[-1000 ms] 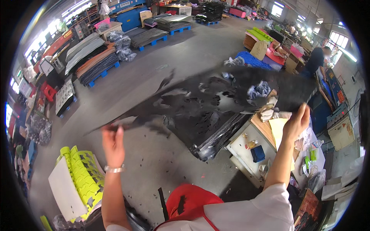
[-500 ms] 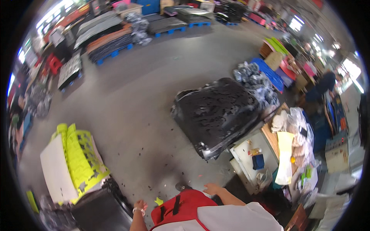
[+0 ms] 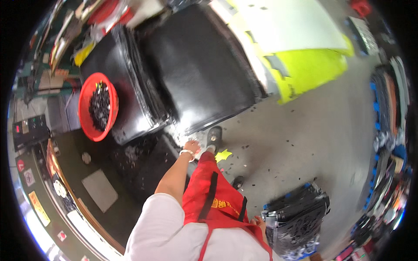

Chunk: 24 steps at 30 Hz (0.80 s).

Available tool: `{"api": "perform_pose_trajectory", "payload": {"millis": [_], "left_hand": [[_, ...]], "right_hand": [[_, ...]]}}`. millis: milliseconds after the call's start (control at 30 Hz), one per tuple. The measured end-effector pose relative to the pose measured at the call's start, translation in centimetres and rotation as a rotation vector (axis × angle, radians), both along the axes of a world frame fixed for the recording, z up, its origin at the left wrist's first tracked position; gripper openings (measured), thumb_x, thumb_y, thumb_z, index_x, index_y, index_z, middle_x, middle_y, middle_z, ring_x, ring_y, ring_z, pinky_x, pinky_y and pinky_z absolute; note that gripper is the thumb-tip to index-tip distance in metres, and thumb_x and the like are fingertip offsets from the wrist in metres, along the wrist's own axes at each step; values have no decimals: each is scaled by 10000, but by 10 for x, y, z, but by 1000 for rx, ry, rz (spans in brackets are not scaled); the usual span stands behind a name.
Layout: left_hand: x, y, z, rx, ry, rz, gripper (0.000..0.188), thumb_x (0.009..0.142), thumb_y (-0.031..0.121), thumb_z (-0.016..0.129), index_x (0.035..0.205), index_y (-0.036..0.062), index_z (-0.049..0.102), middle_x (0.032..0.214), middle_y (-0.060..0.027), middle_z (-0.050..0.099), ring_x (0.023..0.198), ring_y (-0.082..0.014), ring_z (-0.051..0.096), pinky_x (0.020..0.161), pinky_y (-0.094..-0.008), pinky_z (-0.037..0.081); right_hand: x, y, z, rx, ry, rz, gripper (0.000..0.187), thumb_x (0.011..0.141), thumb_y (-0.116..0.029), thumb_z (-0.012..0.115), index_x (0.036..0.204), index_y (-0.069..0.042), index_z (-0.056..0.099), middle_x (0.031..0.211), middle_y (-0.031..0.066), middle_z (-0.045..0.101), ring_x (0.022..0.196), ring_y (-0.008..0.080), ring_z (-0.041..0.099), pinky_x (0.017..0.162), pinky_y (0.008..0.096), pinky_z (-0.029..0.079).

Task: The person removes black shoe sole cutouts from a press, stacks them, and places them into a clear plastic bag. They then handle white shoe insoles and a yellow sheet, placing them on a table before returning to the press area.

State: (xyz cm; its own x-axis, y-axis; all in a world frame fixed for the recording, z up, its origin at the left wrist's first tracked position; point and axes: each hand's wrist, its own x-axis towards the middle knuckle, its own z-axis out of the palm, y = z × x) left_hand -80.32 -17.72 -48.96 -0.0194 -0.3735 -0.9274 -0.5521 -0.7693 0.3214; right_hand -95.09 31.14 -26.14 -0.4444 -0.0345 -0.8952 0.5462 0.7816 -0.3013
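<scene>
My left hand, with a white band at its wrist, hangs above the floor beside my shoe. Its fingers look loosely parted, and nothing shows in them. Just ahead of it is the near corner of a stack of glossy black sheets. Close to my right hip, by the red apron, is my right hand. That hand shows only in part, next to a second dark stack on a blue pallet, and its fingers are too unclear to read.
A red basin of dark scraps stands on another black stack at left. Yellow-green sheets lie under a white sheet at the far right. A yellow-green scrap lies near my feet. A green machine borders the left.
My view and body have swung left, so the black stacks and yellow-green sheets now lie in front. The red basin has come into view. My right hand has dropped back beside my hip.
</scene>
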Motion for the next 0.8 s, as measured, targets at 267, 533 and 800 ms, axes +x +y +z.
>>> {"api": "perform_pose_trajectory", "payload": {"millis": [267, 533, 800], "left_hand": [[1, -68, -165, -259, -502, -97, 427, 844, 165, 545, 1241, 9, 558, 1106, -237, 640, 1114, -395, 577, 977, -395, 450], [23, -78, -191, -153, -631, 103, 748, 767, 525, 637, 1219, -59, 520, 1202, -248, 584, 1161, -351, 539, 1011, -385, 401], [-37, -122, -39, -837, -31, -929, 333, 947, 267, 442, 1006, -28, 585, 793, -231, 650, 769, -410, 650, 685, -500, 511]], "right_hand": [[-55, -192, 51, -70, 3, 95, 278, 912, -40, 592, 1179, 31, 561, 911, 51, 658, 844, 119, 615, 767, 249, 489], [-72, -190, 38, 85, -169, 160, 311, 903, -115, 644, 1171, 23, 570, 902, 89, 677, 825, 125, 624, 759, 259, 500], [-102, -265, 8, 40, -190, 429, 383, 911, -214, 644, 1210, 12, 570, 1031, 167, 663, 877, 253, 645, 804, 382, 530]]}}
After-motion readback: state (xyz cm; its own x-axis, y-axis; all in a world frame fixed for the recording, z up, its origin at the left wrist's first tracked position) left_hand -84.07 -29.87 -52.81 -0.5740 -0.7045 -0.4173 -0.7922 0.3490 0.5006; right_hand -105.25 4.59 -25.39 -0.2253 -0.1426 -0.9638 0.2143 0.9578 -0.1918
